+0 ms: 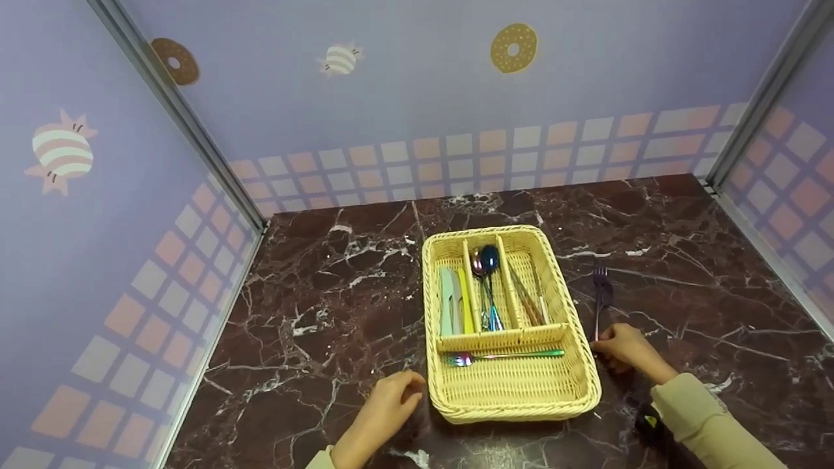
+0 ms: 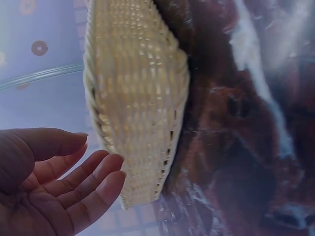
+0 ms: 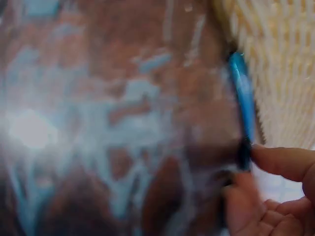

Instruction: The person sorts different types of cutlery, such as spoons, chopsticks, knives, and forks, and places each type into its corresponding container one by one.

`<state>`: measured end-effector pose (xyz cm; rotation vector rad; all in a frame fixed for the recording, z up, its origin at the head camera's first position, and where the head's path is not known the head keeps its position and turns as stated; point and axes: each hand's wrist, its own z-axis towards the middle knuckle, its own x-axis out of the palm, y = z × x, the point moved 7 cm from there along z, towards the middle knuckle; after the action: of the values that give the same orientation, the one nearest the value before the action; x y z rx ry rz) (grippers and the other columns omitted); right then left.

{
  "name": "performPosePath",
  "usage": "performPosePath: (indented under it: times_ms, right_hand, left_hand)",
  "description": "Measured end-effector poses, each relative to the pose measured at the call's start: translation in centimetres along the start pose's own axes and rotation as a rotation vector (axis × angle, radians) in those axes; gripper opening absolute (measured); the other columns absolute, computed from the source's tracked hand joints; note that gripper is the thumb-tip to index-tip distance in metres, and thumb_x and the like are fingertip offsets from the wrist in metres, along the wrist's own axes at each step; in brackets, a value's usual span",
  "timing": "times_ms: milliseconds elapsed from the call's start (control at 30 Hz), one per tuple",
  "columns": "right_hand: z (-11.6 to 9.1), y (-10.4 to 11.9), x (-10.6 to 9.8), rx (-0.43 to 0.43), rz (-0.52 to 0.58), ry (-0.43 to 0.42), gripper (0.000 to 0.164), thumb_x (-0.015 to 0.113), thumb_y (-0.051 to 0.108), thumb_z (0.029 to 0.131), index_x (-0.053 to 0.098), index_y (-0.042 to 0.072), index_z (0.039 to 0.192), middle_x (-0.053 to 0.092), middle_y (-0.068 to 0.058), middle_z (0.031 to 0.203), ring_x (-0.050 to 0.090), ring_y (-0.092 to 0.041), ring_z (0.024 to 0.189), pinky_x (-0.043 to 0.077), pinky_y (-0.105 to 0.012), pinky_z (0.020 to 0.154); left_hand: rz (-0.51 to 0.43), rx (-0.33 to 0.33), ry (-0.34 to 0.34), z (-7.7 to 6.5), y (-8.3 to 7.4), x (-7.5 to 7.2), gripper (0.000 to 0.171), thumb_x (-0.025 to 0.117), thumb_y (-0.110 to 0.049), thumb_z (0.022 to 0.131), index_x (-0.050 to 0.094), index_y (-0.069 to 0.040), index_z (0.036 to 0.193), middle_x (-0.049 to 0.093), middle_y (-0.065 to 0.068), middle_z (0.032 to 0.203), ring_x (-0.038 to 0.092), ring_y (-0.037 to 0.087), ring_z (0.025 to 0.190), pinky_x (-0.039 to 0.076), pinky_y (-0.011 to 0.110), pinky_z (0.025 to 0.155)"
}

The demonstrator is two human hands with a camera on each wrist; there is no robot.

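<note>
My right hand (image 1: 624, 348) pinches the handle of a purple-toned fork (image 1: 599, 286) beside the basket's right side, tines pointing away from me. In the right wrist view the handle's end (image 3: 239, 78) looks blue and stands out between thumb and fingers. Close to the front left side of the pale yellow woven basket (image 1: 515, 412), my left hand (image 1: 389, 398) has loosely bent fingers and holds nothing. The left wrist view shows its fingertips (image 2: 115, 162) overlapping the basket's wall. A rainbow-coloured fork (image 1: 515, 355) lies crosswise in the front compartment.
Green, white and yellow knives (image 1: 455, 303) fill the basket's back left compartment. Spoons (image 1: 488, 280) lie in the middle one, thin sticks (image 1: 529, 296) in the right one. Patterned panels (image 1: 417, 98) enclose the dark marbled table (image 1: 313, 280). A small black object (image 1: 649, 422) sits by the right sleeve.
</note>
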<state>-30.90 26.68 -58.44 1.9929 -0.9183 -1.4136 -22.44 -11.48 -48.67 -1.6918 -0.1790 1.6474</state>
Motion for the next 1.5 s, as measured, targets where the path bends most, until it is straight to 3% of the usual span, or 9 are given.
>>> performPosePath:
  times_ms: [300,467,600,800,933,1133,1300,1400,1500]
  right_hand:
    - [0.5,-0.5,-0.1,0.101,0.104,0.04,0.016,0.059,0.013,0.079,0.055,0.001,0.071,0.054,-0.004,0.055,0.055,-0.014,0.044,0.05,-0.029,0.044]
    - [0.4,-0.3,0.1,0.075,0.106,0.044,0.009,0.054,0.008,0.081,0.048,0.001,0.079,0.052,-0.004,0.058,0.054,-0.014,0.047,0.049,-0.029,0.044]
    - [0.4,0.3,-0.2,0.016,-0.059,-0.006,0.013,0.049,0.011,0.083,0.051,0.003,0.072,0.051,-0.004,0.055,0.052,-0.014,0.043,0.047,-0.028,0.04]
    - [0.4,1.9,-0.5,-0.059,-0.359,-0.131,0.034,0.06,0.028,0.083,0.051,0.006,0.059,0.057,-0.015,0.061,0.056,-0.028,0.052,0.042,-0.04,0.043]
    - [0.4,2.5,-0.3,-0.07,-0.436,-0.158,0.029,0.059,0.02,0.083,0.055,0.0,0.063,0.059,-0.028,0.074,0.058,-0.041,0.065,0.044,-0.051,0.049]
    - [0.2,3.1,0.1,-0.083,-0.526,-0.189,0.021,0.054,0.011,0.081,0.057,-0.009,0.073,0.059,-0.031,0.076,0.059,-0.047,0.067,0.046,-0.055,0.051]
    - [-0.3,2.6,-0.6,-0.08,-0.495,-0.301,0.022,0.051,0.007,0.078,0.048,-0.014,0.079,0.056,-0.035,0.074,0.056,-0.051,0.066,0.045,-0.058,0.052]
    - [-0.2,1.9,-0.9,-0.056,-0.442,-0.259,0.019,0.049,0.008,0.077,0.049,-0.011,0.075,0.056,-0.034,0.075,0.056,-0.048,0.064,0.044,-0.056,0.051]
    - [0.3,1.2,-1.1,-0.018,-0.385,-0.16,0.02,0.049,0.014,0.078,0.052,-0.003,0.067,0.058,-0.024,0.066,0.057,-0.036,0.056,0.044,-0.047,0.047]
  left_hand:
    - [0.004,0.022,-0.021,-0.3,0.1,0.3,0.012,0.064,0.0,0.079,0.063,-0.002,0.091,0.064,0.007,0.083,0.057,0.011,0.069,0.048,0.022,0.06]
    - [-0.004,0.009,-0.023,-0.3,0.3,0.2,0.011,0.064,-0.001,0.078,0.064,-0.004,0.089,0.064,0.006,0.082,0.056,0.011,0.069,0.048,0.023,0.062]
    - [-0.002,-0.005,-0.009,-0.2,0.5,0.2,0.012,0.064,-0.001,0.079,0.064,-0.003,0.091,0.064,0.005,0.083,0.057,0.011,0.071,0.049,0.023,0.062]
    - [-0.005,-0.003,-0.004,-0.4,0.4,0.3,0.011,0.064,-0.001,0.079,0.064,-0.003,0.09,0.064,0.005,0.083,0.057,0.011,0.071,0.049,0.024,0.063]
    - [-0.012,-0.001,-0.005,-0.5,0.4,0.3,0.011,0.064,-0.001,0.079,0.064,-0.002,0.09,0.064,0.006,0.082,0.056,0.011,0.07,0.048,0.023,0.062]
    - [-0.021,-0.009,-0.001,-0.7,0.6,0.4,0.011,0.063,-0.001,0.08,0.063,-0.002,0.091,0.064,0.006,0.083,0.056,0.01,0.07,0.048,0.023,0.062]
    - [-0.027,-0.005,-0.004,-1.0,0.8,0.5,0.012,0.063,-0.001,0.08,0.063,0.0,0.091,0.064,0.008,0.083,0.055,0.009,0.067,0.047,0.022,0.059]
    - [-0.022,0.005,-0.021,-1.1,0.8,0.5,0.011,0.064,0.0,0.079,0.063,0.0,0.09,0.064,0.008,0.081,0.054,0.009,0.066,0.047,0.022,0.058]
    - [-0.025,0.014,-0.027,-1.1,0.9,0.4,0.012,0.064,0.0,0.079,0.063,0.001,0.09,0.065,0.007,0.081,0.055,0.009,0.066,0.048,0.022,0.059]
